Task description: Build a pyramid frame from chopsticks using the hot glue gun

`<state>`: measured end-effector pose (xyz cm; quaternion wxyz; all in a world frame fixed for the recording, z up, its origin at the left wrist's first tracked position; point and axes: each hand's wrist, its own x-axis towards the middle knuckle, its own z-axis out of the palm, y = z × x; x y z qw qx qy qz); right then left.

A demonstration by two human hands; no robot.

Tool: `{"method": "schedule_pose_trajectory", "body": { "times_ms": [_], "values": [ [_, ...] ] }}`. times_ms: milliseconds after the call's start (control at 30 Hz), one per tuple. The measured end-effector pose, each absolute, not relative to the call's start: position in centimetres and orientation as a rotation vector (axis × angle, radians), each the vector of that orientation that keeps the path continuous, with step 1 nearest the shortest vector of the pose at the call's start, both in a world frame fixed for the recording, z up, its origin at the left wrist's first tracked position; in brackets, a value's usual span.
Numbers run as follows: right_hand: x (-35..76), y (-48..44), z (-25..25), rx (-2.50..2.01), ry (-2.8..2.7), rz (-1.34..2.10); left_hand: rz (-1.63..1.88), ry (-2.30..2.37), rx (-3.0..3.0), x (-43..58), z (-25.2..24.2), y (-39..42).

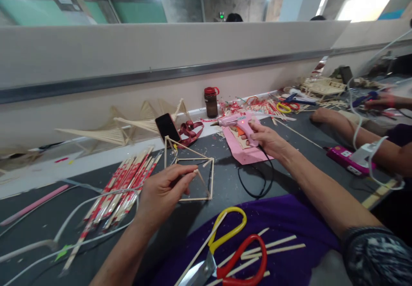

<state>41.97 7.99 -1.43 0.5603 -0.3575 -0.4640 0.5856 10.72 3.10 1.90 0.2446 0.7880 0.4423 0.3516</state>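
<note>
My left hand is closed in a pinch on the upper end of a thin wooden stick, which slants down to a corner of a small frame of glued sticks. The frame lies on the dark table; my fingers hide part of its near left side. In my right hand is a pink hot glue gun, its nozzle pointing left and a black cord trailing from the handle. Beneath the gun lies a pink sheet. Scissors with one yellow and one red handle rest on purple cloth, among loose sticks.
Wrapped chopsticks lie at left, crossed by a white cable. Behind stand a phone, a bottle and a stick model. At right are a purple power strip and another person's arms.
</note>
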Motion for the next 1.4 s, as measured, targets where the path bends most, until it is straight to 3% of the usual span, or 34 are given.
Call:
{"method": "schedule_pose_trajectory", "body": {
  "times_ms": [467, 833, 1400],
  "values": [
    [39.5, 3.6, 0.6, -0.813, -1.429, 1.442, 0.964, 1.174, 2.118, 10.5, 1.3, 3.2],
    [38.1, 6.9, 2.2, -0.849, -1.524, 1.45, 0.984, 1.147, 2.105, 10.5, 1.4, 3.2],
    [38.0, 7.9, 0.8, -0.846, -1.548, 1.522, 1.0, 1.171, 2.034, 10.7, 1.3, 3.3]
  ]
}}
